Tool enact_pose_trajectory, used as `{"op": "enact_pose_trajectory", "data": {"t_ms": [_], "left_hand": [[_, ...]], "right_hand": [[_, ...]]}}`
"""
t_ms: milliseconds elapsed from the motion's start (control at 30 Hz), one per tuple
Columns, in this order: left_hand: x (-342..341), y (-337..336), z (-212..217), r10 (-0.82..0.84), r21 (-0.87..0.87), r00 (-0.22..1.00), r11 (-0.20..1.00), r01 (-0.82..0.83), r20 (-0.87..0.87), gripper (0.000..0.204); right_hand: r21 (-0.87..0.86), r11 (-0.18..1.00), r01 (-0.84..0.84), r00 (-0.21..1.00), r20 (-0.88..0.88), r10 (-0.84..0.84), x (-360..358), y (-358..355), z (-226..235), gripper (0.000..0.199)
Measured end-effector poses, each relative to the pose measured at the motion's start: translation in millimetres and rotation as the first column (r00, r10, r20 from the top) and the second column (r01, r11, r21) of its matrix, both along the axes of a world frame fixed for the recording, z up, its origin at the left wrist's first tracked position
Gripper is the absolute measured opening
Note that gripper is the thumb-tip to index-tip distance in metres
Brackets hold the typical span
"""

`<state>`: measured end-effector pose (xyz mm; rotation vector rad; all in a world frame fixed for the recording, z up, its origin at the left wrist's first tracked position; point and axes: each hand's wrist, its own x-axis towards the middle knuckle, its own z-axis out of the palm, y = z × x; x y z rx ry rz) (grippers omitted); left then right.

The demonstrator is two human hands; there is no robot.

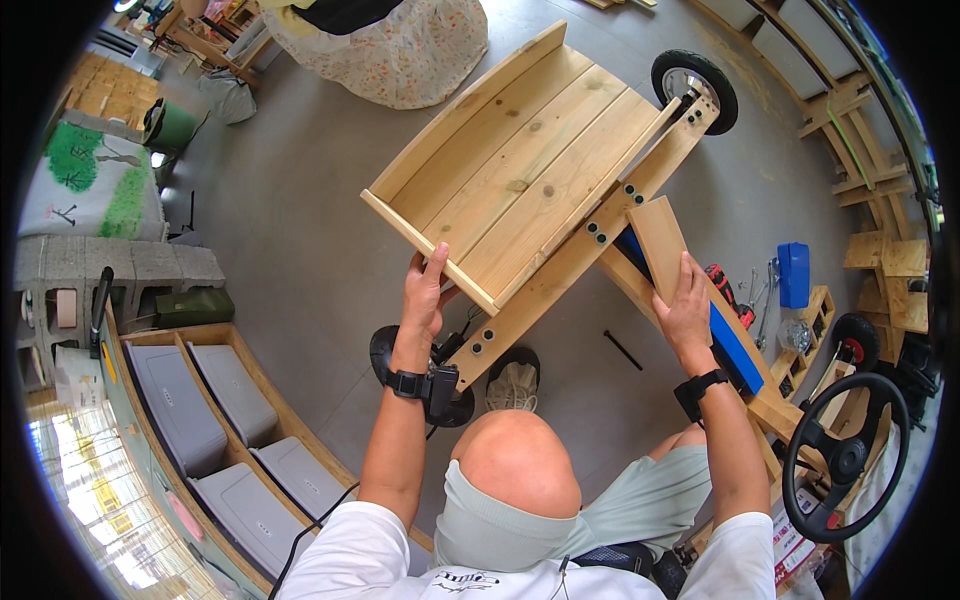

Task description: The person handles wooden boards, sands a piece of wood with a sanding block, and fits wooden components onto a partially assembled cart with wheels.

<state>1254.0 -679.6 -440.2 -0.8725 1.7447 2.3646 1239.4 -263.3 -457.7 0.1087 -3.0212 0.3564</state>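
Note:
An open wooden box (pixel 540 150) with a slatted floor and low sides lies tilted in front of me. My left hand (pixel 425 295) is closed round the near end of its rim. Alongside the box runs a thick wooden beam (pixel 545 290) with dark bolts and a spoked wheel (pixel 695 92) at its far end. A second beam with a blue strip (pixel 735 345) on it angles toward me on the right. My right hand (pixel 685 305) grips a short wooden board (pixel 657 238) over that blue strip. The fingers under the box rim are partly hidden.
A black steering wheel (pixel 845 455) stands at the right. A red power tool (pixel 725 290), wrenches (pixel 768 295) and a blue case (pixel 793 275) lie beyond the second beam. A thin black rod (pixel 622 350) lies on the floor. Grey bins (pixel 175 400) line the left.

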Motion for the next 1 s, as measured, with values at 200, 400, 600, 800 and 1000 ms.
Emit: {"op": "enact_pose_trajectory", "data": {"t_ms": [200,400,600,800,1000], "left_hand": [[-0.2,1.1,1.8,-0.012,-0.005,1.0,1.0,0.012,0.002,0.081],[0.0,-0.6,-0.9,-0.006,0.002,1.0,1.0,0.006,-0.006,0.081],[0.1,-0.4,-0.8,-0.007,0.011,1.0,1.0,0.007,-0.008,0.08],[0.9,-1.7,-1.0,-0.001,0.0,1.0,1.0,0.001,-0.017,0.078],[0.3,-1.3,-2.3,-0.004,-0.003,1.0,1.0,0.004,-0.003,0.076]], "right_hand": [[-0.001,1.0,0.003,1.0,-0.002,-0.003,0.9,0.8,0.3,0.095],[0.007,1.0,-0.007,1.0,-0.011,0.007,-0.4,0.5,0.1,0.095],[-0.004,1.0,-0.002,1.0,0.002,0.002,0.1,0.4,0.4,0.095],[-0.006,1.0,0.011,0.999,0.036,-0.011,-0.1,-4.8,5.5,0.09],[0.0,1.0,0.014,1.0,0.011,-0.014,0.0,0.6,-2.2,0.094]]}}
